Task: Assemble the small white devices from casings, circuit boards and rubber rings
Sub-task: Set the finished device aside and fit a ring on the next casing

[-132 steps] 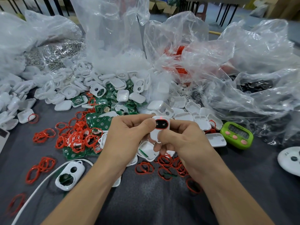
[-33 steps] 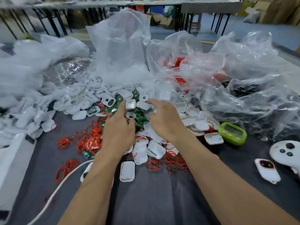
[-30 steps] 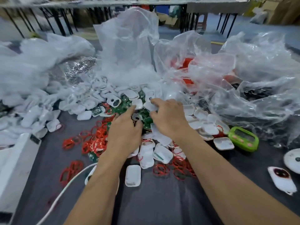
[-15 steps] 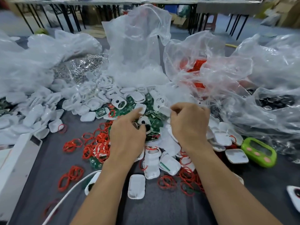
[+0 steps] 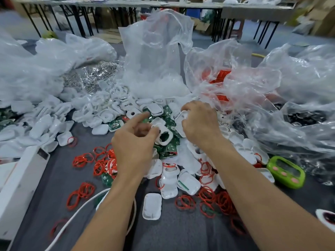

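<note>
- Table (image 5: 181, 234) with a grey cloth on top fills the view, and lots of small parts lie on it.
- White casings (image 5: 108, 113) sit in a big heap in the middle, with green circuit boards (image 5: 170, 147) mixed in.
- Red rubber rings (image 5: 101, 162) lie loose on the cloth in front of the heap.
- The left hand (image 5: 134, 144) pinches a casing with a hole (image 5: 164, 135) between thumb and fingers, just over the boards.
- The right hand (image 5: 199, 124) has its fingers curled round a second casing (image 5: 182, 117), close beside the first.
- Big clear plastic bags (image 5: 154, 60) stand behind the heap.
- A green timer (image 5: 285, 173) lies at the right, a white box (image 5: 20, 182) at the left, and a white cable (image 5: 72, 218) runs under the left arm.
- Far back in the room are long tables (image 5: 253, 11) with black legs and brown cardboard boxes (image 5: 324, 20).
</note>
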`<action>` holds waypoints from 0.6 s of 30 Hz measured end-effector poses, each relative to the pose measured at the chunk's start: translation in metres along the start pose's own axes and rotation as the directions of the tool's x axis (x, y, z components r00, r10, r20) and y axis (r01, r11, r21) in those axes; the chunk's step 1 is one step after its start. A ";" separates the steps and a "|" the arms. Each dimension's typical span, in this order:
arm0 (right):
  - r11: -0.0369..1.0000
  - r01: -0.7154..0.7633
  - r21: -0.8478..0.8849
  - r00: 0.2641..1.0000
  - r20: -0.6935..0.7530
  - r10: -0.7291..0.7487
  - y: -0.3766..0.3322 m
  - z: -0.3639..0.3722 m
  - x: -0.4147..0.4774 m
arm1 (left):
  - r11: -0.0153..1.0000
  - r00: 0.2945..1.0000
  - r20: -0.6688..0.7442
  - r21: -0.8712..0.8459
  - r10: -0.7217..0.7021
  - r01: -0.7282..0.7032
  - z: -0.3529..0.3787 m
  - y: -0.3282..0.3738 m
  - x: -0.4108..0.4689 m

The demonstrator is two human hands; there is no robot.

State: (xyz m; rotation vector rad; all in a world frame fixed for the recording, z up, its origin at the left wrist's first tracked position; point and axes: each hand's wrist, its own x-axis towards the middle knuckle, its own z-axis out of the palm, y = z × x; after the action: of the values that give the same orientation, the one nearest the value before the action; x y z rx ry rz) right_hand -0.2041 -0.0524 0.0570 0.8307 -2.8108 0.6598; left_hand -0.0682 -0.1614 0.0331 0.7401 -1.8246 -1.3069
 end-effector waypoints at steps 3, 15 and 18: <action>0.920 -0.006 0.391 0.994 -0.099 0.048 0.000 -0.012 -0.034 | 0.996 0.996 0.085 -0.084 -0.026 0.033 0.005 0.002 -0.005; 0.343 -0.227 0.911 0.926 0.093 0.367 0.037 -0.026 -0.116 | 0.976 0.856 0.517 -0.186 -0.002 0.115 0.027 0.022 -0.047; 0.404 -0.152 0.902 0.933 -0.004 0.360 0.047 -0.029 -0.116 | 0.997 0.759 0.651 -0.069 0.013 0.042 0.028 0.025 -0.052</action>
State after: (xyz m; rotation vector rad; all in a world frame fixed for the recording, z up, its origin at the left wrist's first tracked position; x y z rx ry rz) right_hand -0.1320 0.0520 0.0366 0.3204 -2.2312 2.2697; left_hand -0.0636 -0.0973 0.0389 0.2466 -2.2812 -1.7918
